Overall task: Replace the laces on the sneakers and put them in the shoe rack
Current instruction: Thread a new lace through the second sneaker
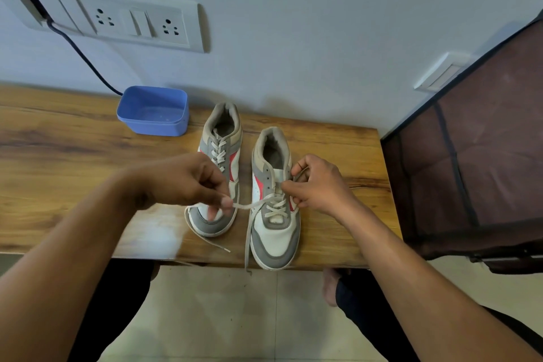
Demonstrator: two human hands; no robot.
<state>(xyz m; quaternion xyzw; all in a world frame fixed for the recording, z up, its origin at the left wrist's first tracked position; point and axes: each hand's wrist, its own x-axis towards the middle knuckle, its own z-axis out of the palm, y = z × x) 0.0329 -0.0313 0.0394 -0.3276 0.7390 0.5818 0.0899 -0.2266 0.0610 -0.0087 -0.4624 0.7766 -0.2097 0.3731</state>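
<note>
**Right sneaker half-laced, lace pulled sideways btwn both hands**

Two sneakers sit side by side near the bench's [58, 156] right end, toes at the near edge and heels twd the wall. The left sneaker [219, 156] looks laced up near its collar. The right sneaker [276, 232] has crosses only over its lower eyelets, w/ the upper holes bare.

The left hand [188, 179] hovers over the left sneaker's toe, its fingers [226, 202] curled and pinching one run of the lace [249, 205]. From there the lace goes almost straight across to the right sneaker, i.e. at right angles to the shoe's toe-to-heel axis. The right hand [318, 182] is tight against that shoe's outer side, fingertips pinching the other run just beside the eyelet row. One loose tail lies on the bench by the left toe. Another hangs over the near edge.

As I read it, the next move turns on this: the bare eyelets lie wall-ward of both pinches, up the shoe. The right hand is much nearer them, nearly touching; the left has to cross over from the other shoe. So the right-side tip prob. goes in first.

The shoe rack [470, 156], a dark fabric-covered frame, stands just past the bench's right edge. Neither shoe is in it yet.
</note>
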